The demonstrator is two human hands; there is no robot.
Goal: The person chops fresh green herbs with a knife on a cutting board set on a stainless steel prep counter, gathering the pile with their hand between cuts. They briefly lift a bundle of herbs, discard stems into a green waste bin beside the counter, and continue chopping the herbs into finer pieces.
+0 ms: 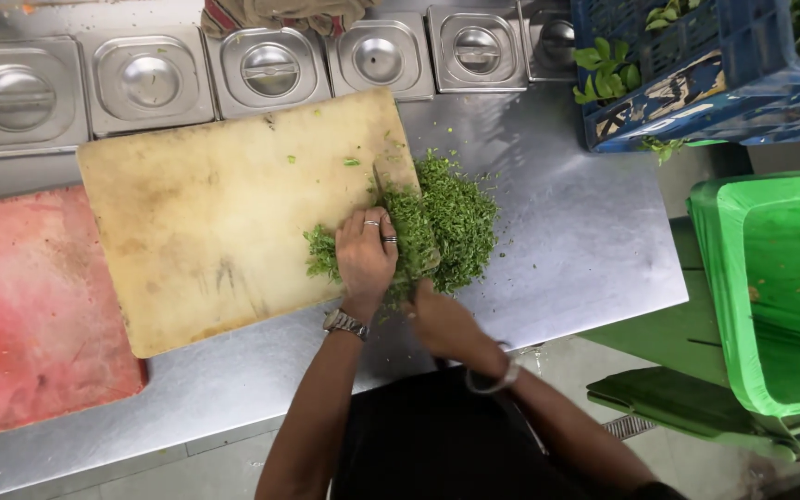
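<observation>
The left hand (365,252) lies flat, fingers pressed on a loose mound of finely chopped green herbs (451,218). The right hand (430,301) grips a knife (391,181) — its blade points away, half buried. The heap spills off the worn, pale rectangular cutting board (206,222) onto steel counter (567,241) — six lidded steel tubs (268,67) behind.

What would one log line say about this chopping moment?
left hand pressed flat on knife blade | right hand at knife handle, grip hidden | chopped green herbs piled at cutting board edge | steel counter
</observation>
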